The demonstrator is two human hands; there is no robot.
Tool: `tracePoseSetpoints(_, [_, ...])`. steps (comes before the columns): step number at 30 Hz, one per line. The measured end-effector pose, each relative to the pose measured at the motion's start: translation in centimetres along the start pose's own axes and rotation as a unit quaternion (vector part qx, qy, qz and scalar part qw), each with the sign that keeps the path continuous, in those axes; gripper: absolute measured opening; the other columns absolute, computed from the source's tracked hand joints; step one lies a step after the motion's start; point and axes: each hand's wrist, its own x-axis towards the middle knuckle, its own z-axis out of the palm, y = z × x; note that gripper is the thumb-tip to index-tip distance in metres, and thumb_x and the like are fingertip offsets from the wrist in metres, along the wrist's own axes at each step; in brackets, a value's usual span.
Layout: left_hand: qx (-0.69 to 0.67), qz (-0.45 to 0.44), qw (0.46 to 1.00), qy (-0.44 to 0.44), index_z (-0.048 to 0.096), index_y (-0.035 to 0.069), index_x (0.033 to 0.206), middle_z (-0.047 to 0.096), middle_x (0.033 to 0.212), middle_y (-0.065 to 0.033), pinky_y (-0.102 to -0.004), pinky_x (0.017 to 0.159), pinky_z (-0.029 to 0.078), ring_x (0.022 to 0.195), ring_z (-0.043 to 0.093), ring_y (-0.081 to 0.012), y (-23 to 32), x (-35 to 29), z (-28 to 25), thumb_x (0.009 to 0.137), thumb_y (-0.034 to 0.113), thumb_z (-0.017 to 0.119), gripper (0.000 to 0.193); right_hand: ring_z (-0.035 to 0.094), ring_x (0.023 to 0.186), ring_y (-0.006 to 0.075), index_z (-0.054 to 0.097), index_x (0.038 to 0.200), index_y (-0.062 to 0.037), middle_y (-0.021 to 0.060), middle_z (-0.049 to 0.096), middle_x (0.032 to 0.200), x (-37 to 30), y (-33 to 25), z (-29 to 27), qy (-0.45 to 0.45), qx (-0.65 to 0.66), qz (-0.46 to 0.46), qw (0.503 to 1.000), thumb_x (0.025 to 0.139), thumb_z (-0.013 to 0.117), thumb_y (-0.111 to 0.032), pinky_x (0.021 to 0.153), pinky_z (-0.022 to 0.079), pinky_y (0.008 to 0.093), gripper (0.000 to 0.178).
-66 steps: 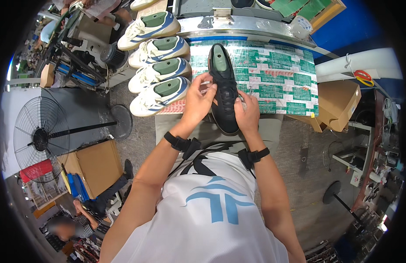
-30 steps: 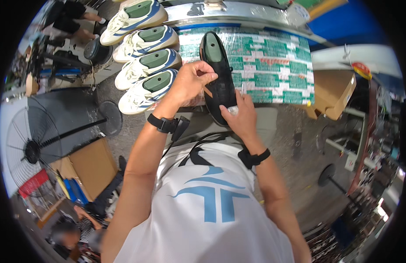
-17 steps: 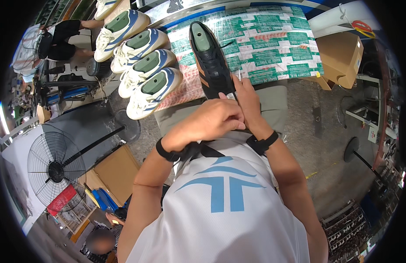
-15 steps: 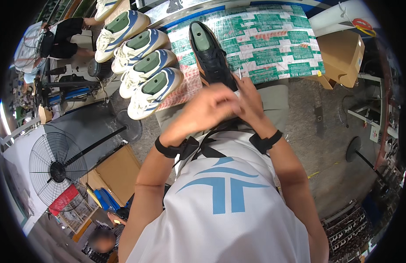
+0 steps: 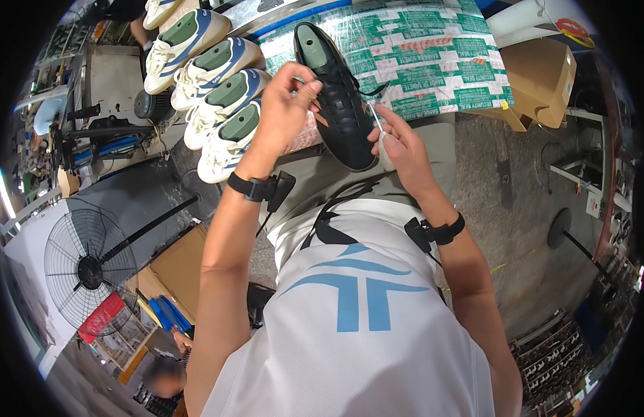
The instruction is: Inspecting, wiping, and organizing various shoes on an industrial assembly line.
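Left hand (image 5: 284, 104) curled by black shoe (image 5: 341, 104), grip unclear — right hand (image 5: 403, 144) clamped on thin tool (image 5: 377, 119).

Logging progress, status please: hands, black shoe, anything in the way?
Left hand by black shoe, contact unclear. Right hand holding thin pale tool. White shoes at left, likely not blocking.

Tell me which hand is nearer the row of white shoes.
Left. The left hand is between the row of white shoes and the black shoe; the right hand is farther off, on the black shoe's other side.
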Motion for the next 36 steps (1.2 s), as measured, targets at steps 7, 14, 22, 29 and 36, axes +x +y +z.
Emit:
tracePoseSetpoints(7, [-0.269,-0.135,0.954,0.013,0.059,0.002,0.116,0.065,0.087,-0.0023,-0.0254,0.054,0.057,0.069,0.061,-0.0065,4.1,0.7,0.8,0.104,0.000,0.070,0.017,0.069,0.098,0.0184,0.061,0.147,0.0052,0.0102,0.072,0.105,4.0,-1.5,4.2,-0.047,-0.180,-0.178,0.966,0.092,0.084,-0.026,0.092,0.057,0.0337,0.067])
tracePoseSetpoints(14, [-0.261,-0.082,0.927,0.255,0.059,-0.005,0.140,0.071,0.116,-0.0176,-0.0437,0.103,0.064,0.109,0.075,-0.0281,1.4,5.0,-9.6,0.098,0.005,0.080,0.048,0.069,0.105,0.0168,0.065,0.136,0.0015,0.0117,0.072,0.122,9.2,-5.3,-4.0,0.267,-0.018,-0.273,0.924,0.109,0.066,-0.038,0.091,0.058,0.0332,0.048])
tracePoseSetpoints(22, [-0.042,-0.163,0.984,-0.062,0.046,-0.001,0.165,0.066,0.146,-0.0171,-0.0372,0.112,0.054,0.136,0.063,-0.0231,-5.0,6.2,-3.2,0.098,0.027,0.088,0.084,0.075,0.095,0.0271,0.062,0.148,0.0013,0.0103,0.074,0.111,2.3,-3.9,1.8,0.032,-0.344,-0.231,0.909,0.090,0.083,-0.031,0.081,0.058,0.0382,0.070])
tracePoseSetpoints(29, [-0.061,-0.152,0.984,-0.068,0.047,0.001,0.165,0.065,0.151,-0.0205,-0.0397,0.114,0.054,0.139,0.063,-0.0270,-6.1,7.7,-2.2,0.094,0.032,0.093,0.090,0.062,0.088,0.0312,0.059,0.146,0.0056,0.0124,0.062,0.100,5.8,-3.8,4.4,-0.076,-0.611,-0.400,0.678,0.075,0.088,-0.033,0.078,0.050,0.0454,0.086])
tracePoseSetpoints(36, [-0.076,-0.133,0.987,-0.038,0.047,-0.003,0.165,0.066,0.150,-0.0222,-0.0393,0.116,0.051,0.140,0.063,-0.0290,-6.3,7.0,-1.5,0.090,0.037,0.095,0.097,0.071,0.087,0.0341,0.063,0.140,0.0076,0.0155,0.066,0.100,4.8,-5.3,4.6,-0.119,-0.584,-0.290,0.749,0.078,0.087,-0.040,0.074,0.059,0.0478,0.082])
